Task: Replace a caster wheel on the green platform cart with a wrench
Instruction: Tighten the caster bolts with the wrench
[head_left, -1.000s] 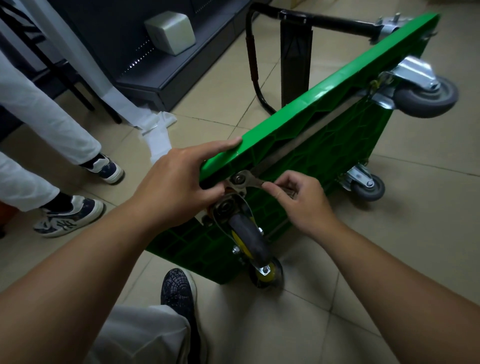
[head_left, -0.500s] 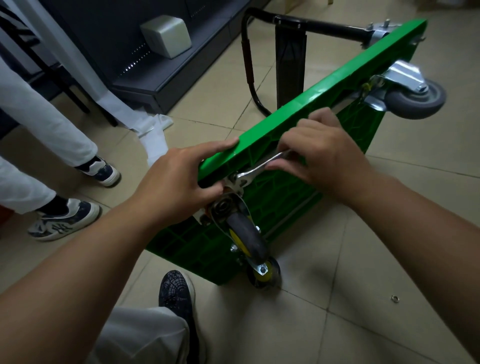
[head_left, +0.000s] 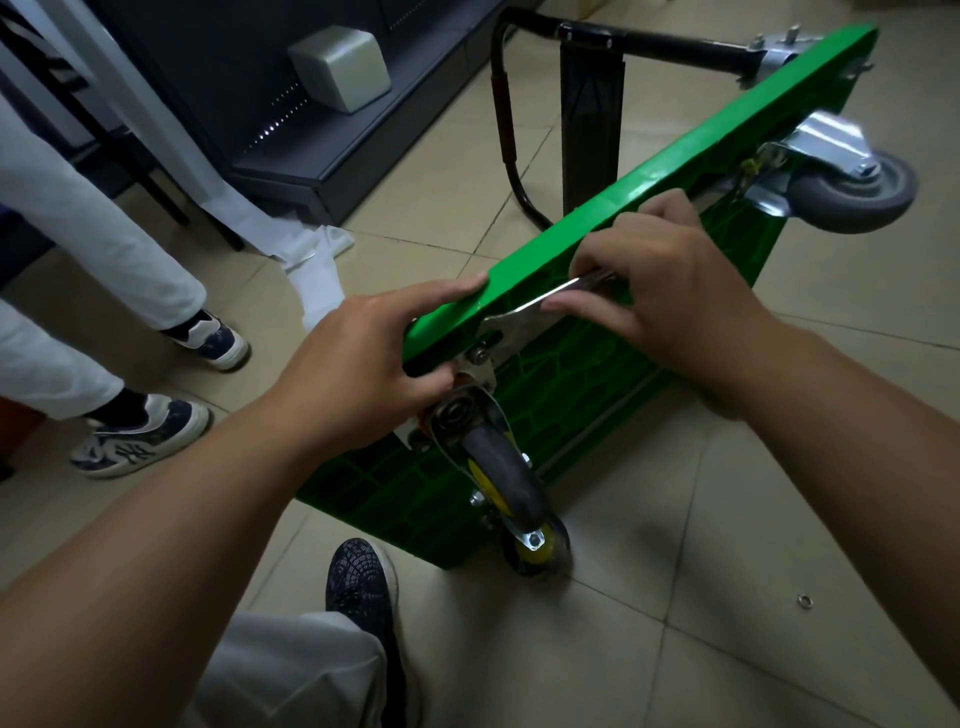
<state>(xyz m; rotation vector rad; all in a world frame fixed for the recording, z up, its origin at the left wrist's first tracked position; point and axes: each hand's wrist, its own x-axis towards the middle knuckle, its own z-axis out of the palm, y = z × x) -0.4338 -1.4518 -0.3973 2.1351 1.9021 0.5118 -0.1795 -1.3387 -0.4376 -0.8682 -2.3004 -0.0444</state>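
The green platform cart (head_left: 582, 379) stands on its long edge on the tiled floor, underside toward me. My left hand (head_left: 358, 369) grips its near top corner, thumb under the rim. My right hand (head_left: 660, 280) is shut on the handle of a silver wrench (head_left: 524, 314), whose head sits near a bolt (head_left: 475, 355) at the corner caster's plate. That caster wheel (head_left: 506, 480), dark tread with a yellow hub, hangs just below. A second yellow-hub wheel (head_left: 535, 551) rests on the floor. A grey caster (head_left: 852, 192) sticks out at the far top corner.
The cart's black folded handle (head_left: 592, 36) lies behind it. A small washer (head_left: 804, 600) lies on the floor at right. Another person's legs and sneakers (head_left: 140, 441) stand at left. A dark shelf base (head_left: 322, 150) with a grey box (head_left: 340, 67) is behind. My own shoe (head_left: 361, 577) is below the cart.
My right hand swung the wrench handle from below the cart's edge up and to the right along the rim. My left hand kept its grip on the corner.
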